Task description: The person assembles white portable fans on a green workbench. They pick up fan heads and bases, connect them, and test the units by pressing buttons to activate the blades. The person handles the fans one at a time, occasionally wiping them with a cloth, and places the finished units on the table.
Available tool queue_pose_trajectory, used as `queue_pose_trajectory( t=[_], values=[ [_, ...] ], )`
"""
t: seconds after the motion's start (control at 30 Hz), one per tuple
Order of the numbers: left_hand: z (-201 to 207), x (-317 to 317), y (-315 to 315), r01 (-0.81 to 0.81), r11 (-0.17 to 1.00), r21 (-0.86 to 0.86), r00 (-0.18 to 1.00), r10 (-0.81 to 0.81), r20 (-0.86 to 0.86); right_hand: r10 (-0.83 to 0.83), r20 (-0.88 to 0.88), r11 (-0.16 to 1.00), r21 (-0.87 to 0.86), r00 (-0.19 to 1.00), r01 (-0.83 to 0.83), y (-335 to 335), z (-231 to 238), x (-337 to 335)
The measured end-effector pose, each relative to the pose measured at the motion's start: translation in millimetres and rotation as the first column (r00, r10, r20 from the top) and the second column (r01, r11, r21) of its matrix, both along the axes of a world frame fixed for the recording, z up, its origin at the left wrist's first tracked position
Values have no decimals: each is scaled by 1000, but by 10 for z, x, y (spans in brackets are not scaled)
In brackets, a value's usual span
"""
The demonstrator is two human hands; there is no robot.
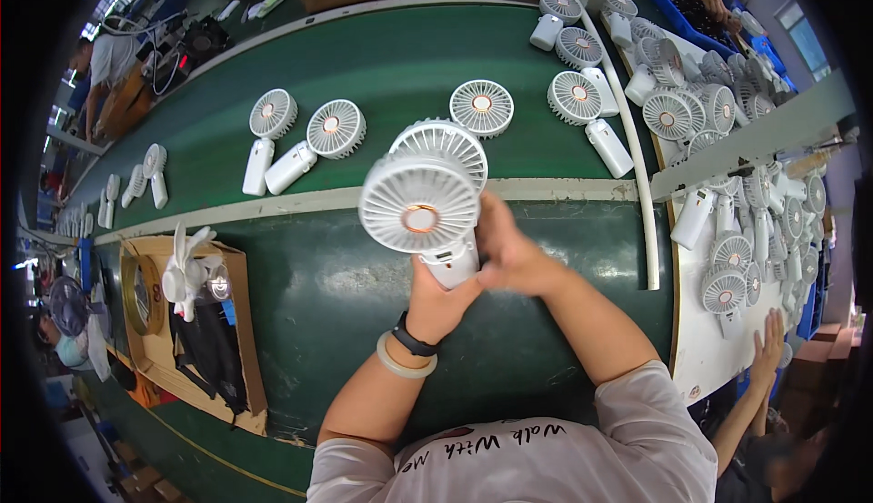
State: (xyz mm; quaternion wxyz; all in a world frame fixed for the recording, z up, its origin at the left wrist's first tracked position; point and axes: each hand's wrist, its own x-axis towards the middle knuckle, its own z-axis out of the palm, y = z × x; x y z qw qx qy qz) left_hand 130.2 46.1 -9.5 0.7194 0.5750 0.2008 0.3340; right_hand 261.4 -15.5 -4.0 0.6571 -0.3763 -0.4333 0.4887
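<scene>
Two white handheld fans overlap in front of me above the bench. The front fan (423,207) has a round ribbed head, a copper-coloured ring at its centre and a short white handle; the rear fan (444,135) shows only its upper head. My left hand (438,301), with a dark wristband and a pale bangle above it, is closed around the front fan's handle. Beside that handle, my right hand (514,253) curls its fingers behind the fans, its thumb near the handle. The handle of the rear fan is hidden, so which hand bears it I cannot tell.
Several more fans lie on the green conveyor belt (400,57). A cardboard box (245,321) with dark cloth stands left. Many fans crowd the white table (705,344) at right, behind a white pipe (637,157) and post. Other people work around the line; one person's hand (768,348) reaches in right.
</scene>
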Motion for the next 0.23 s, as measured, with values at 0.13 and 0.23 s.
queue_pose_trajectory(
  t=[0.13,0.23],
  values=[
    [-15,62,-72,24,915,403,983,53,-178,-88,-16,972,-218,996,82,-63,-52,-133],
    [126,17,-284,132,664,736,959,103,-265,21,-533,980,-158,846,-123,-71,-90,120]
  ],
)
